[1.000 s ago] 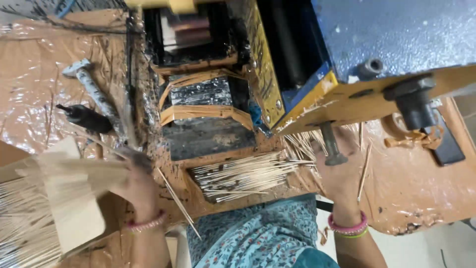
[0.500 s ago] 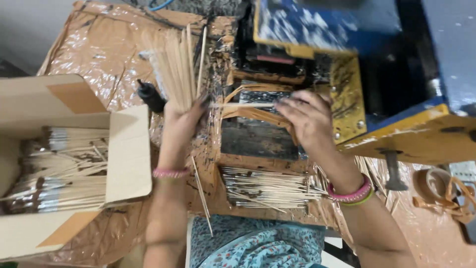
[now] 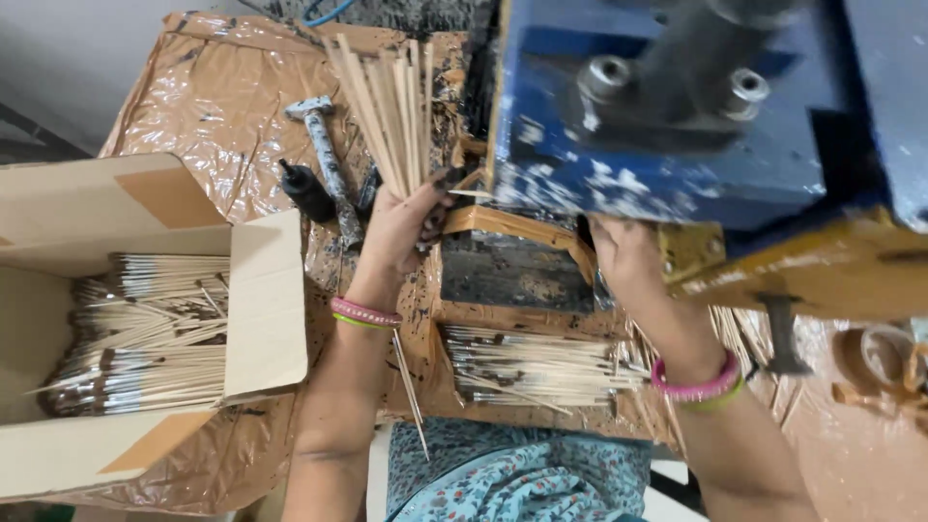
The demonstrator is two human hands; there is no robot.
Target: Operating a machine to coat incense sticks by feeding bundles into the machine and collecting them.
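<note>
Left hand (image 3: 401,227) fingers clench a fanned bundle of bare sticks (image 3: 387,106), feeding the blue machine (image 3: 667,126) beside them. Right hand (image 3: 628,256) fingers are hidden beneath it, grip unclear. Next comes aligning the sticks.

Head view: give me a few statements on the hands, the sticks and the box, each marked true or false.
1. The left hand holds a fanned bundle of bare sticks. True.
2. The cardboard box is empty. False: it holds rows of sticks.
3. The right hand holds the hammer. False: the hammer lies on the brown sheet, beside the left hand.
4. A pile of dark-tipped sticks lies below the machine's tray. True.
</note>
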